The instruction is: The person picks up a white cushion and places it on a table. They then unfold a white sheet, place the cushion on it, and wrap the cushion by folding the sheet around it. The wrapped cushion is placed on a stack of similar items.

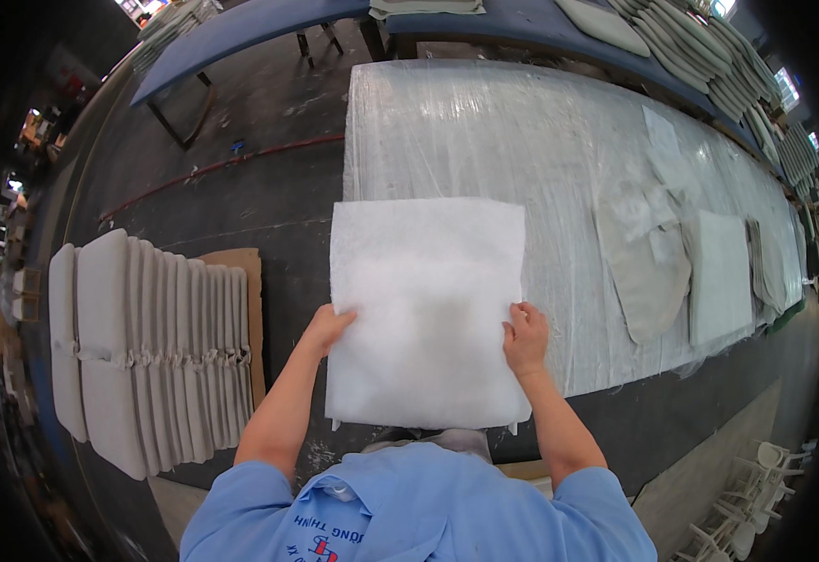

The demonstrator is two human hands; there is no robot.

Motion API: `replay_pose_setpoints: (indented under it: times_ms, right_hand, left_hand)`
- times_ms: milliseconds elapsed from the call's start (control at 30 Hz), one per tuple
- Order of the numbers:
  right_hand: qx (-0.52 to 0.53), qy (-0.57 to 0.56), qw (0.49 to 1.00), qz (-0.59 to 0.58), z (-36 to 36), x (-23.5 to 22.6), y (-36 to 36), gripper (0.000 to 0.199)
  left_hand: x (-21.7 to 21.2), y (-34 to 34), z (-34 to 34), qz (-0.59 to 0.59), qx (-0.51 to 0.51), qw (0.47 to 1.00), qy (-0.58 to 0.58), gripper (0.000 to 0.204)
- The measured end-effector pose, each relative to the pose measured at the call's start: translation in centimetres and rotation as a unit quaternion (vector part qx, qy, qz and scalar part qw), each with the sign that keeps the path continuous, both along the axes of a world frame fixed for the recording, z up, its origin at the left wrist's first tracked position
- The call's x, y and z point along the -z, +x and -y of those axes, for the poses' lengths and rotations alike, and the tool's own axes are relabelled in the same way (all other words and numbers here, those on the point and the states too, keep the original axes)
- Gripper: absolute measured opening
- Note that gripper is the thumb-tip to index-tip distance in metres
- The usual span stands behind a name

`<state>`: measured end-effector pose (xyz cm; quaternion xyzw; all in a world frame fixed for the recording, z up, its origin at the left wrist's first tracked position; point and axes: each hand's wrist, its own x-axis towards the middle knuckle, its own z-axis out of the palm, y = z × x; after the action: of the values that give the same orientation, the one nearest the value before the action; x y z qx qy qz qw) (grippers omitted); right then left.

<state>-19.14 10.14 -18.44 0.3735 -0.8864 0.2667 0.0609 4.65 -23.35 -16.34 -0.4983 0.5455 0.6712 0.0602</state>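
Nearest me, both hands grip a square white wadding sheet by its side edges: left hand pinching the left edge, right hand pinching the right edge. I hold the sheet flat out in front of my chest, its far half over the near edge of the plastic-wrapped table, its near half over dark floor. To my left, a row of grey cushions stands on the floor beside cardboard. Open floor lies between them and the table. Right, flat cushion covers lie on the table. Farther, stacked pads sit on a blue table.
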Motion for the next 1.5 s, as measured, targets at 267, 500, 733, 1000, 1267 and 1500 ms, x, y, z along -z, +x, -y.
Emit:
replay_pose_setpoints:
  times_ms: [267,500,733,1000,1267,1500]
  right_hand:
    - [0.028,0.003,0.998,0.057,1.1,0.6,1.3,0.035]
    - [0.183,0.103,0.933,0.292,2.3,0.8,-4.7,0.042]
    - [0.21,0.113,0.922,0.306,3.7,1.3,-5.6,0.045]
    - [0.265,0.01,0.935,0.235,3.4,2.8,-4.6,0.036]
    - [0.272,0.017,0.934,0.232,2.3,3.9,-4.6,0.034]
    - [0.242,0.03,0.944,0.223,1.1,4.3,-5.7,0.038]
  left_hand:
    - [0.4,-2.2,-1.3,-0.011,-0.034,0.999,0.012,0.043]
    - [2.6,-2.2,-1.9,-0.031,-0.119,0.991,-0.042,0.048]
    - [1.9,-4.7,-4.6,0.067,-0.086,0.987,-0.114,0.07]
    - [3.7,-2.2,-2.2,0.115,-0.087,0.965,-0.219,0.055]
    - [4.9,1.4,-0.6,0.075,-0.153,0.975,-0.144,0.043]
    - [3.2,1.0,-0.6,0.08,-0.066,0.985,-0.139,0.041]
